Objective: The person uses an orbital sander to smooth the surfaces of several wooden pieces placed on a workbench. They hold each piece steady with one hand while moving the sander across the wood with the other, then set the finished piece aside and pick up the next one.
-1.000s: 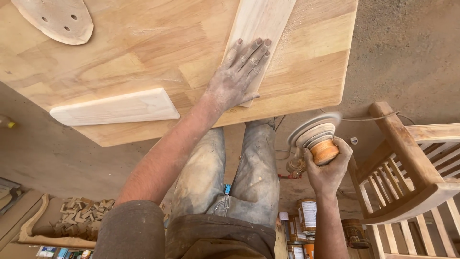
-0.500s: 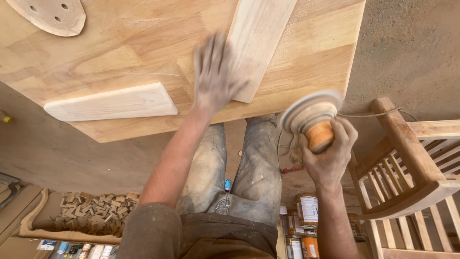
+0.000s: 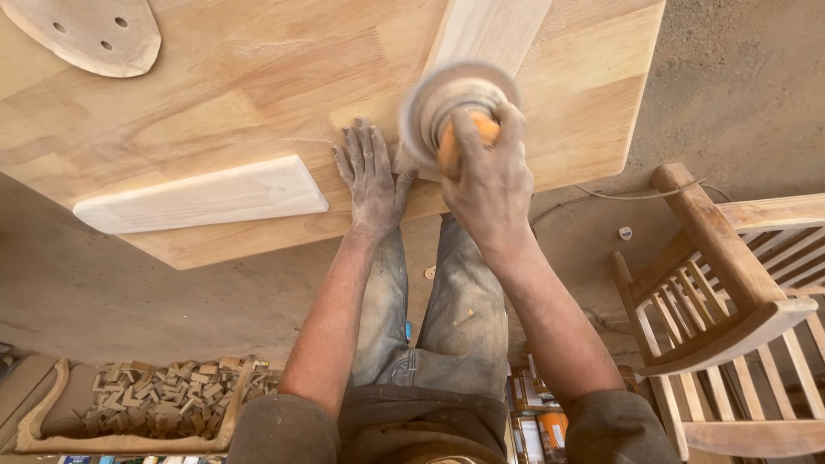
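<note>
My right hand [image 3: 485,176] grips an orange-bodied disc sander [image 3: 454,110], its round pad blurred over the near end of a long pale wooden plank [image 3: 494,30] lying on the wooden tabletop [image 3: 258,77]. My dusty left hand [image 3: 369,176] rests flat on the tabletop just left of the plank and the sander, fingers spread, holding nothing.
A shorter rounded wooden slat [image 3: 202,196] lies on the tabletop near its front edge. A pointed sanding pad with holes [image 3: 90,33] sits at the far left. A wooden chair [image 3: 730,292] stands right; a tray of small wood blocks [image 3: 142,404] and cans [image 3: 537,412] are on the floor.
My right hand lifted the sander from beside the table up onto the plank's near end. My left hand slid off the plank to the left, onto the tabletop.
</note>
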